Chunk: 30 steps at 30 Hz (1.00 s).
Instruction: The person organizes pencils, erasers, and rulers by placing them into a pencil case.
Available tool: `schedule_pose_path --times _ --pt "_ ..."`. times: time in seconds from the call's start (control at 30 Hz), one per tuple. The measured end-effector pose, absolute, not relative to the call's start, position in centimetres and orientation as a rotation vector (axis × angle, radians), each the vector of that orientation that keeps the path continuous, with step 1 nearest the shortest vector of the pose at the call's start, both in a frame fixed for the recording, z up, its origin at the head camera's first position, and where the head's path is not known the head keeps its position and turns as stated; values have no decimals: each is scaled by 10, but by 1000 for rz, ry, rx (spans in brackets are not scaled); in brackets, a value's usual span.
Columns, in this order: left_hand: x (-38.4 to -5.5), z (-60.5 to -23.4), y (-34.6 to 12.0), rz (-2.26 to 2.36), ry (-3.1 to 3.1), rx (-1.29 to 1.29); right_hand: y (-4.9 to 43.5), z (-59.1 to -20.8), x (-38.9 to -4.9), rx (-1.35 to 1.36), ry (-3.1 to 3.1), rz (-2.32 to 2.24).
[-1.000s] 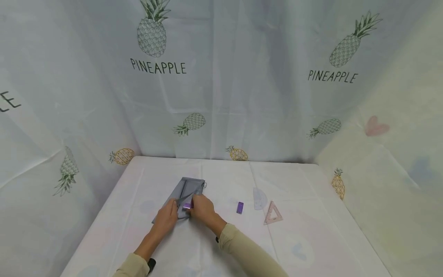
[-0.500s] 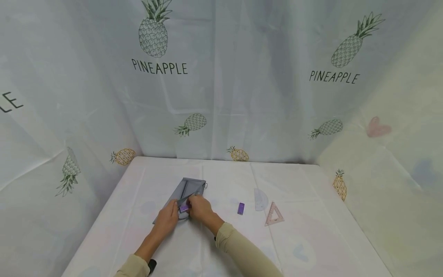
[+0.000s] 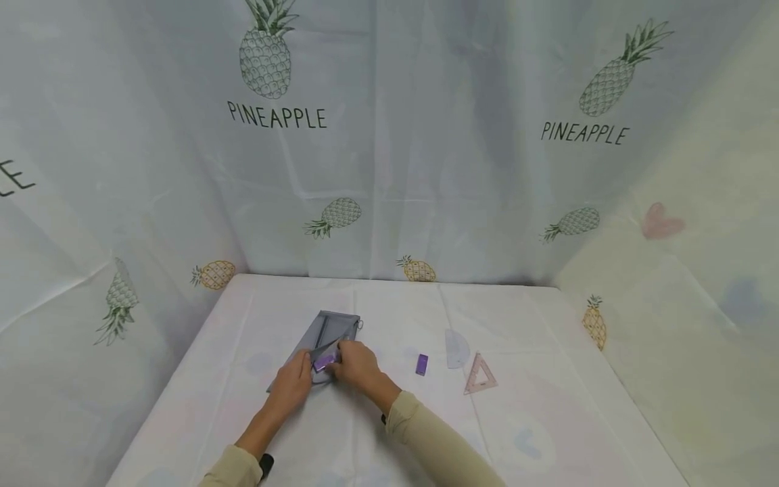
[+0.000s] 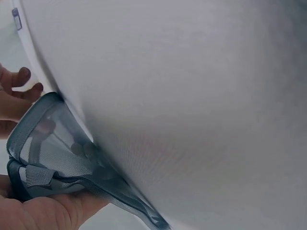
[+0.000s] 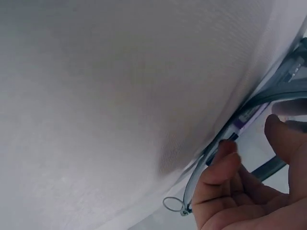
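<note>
A grey mesh zip pouch (image 3: pixel 337 327) lies on the table, its near side lifted into an opening. My left hand (image 3: pixel 292 385) grips the pouch's near edge; the left wrist view shows its fingers (image 4: pixel 72 208) under the mesh. At the opening my right hand (image 3: pixel 359 367) has curled fingers round one end of a small purple block (image 3: pixel 324 362). The block's purple side (image 5: pixel 245 116) shows just past the right fingertips in the right wrist view, partly hidden by the pouch rim. A second purple block (image 3: pixel 422 365) lies right of the hands.
To the right lie a clear protractor (image 3: pixel 456 349) and a pinkish set square (image 3: pixel 481 375). A white cloth (image 3: pixel 389 304) covers the table. Pineapple-print curtains (image 3: pixel 426 149) close off the back and both sides.
The purple block in the right hand has tilted and shifted slightly left, lower into the pouch opening. Both hands stay almost in place. The other things have not moved.
</note>
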<state>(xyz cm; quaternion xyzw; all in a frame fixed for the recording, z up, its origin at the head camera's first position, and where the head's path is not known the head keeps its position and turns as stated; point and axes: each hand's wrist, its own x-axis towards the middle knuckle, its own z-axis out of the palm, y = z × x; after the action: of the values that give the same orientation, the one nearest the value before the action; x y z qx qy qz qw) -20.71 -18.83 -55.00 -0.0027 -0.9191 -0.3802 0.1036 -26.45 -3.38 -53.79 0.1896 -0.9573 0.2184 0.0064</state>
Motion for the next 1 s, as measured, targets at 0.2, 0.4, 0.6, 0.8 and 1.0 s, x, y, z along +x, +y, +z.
schedule_pose_path --times 0.2,0.4,0.6,0.8,1.0 --pt "-207 -551 -189 -1121 -2718 -16 -23 -536 -258 541 -2946 611" --pt "-205 -548 -189 -1116 -2734 -17 -11 -535 -251 640 -2925 565" --pt "-204 -547 -187 -1129 -2740 -11 1 -538 -242 731 -2913 534" --pt "-204 -547 -187 -1147 -2747 -9 14 -544 -232 765 -2997 459" --pt "-206 -548 -188 -1135 -2748 -10 26 -546 -225 777 -3021 405"
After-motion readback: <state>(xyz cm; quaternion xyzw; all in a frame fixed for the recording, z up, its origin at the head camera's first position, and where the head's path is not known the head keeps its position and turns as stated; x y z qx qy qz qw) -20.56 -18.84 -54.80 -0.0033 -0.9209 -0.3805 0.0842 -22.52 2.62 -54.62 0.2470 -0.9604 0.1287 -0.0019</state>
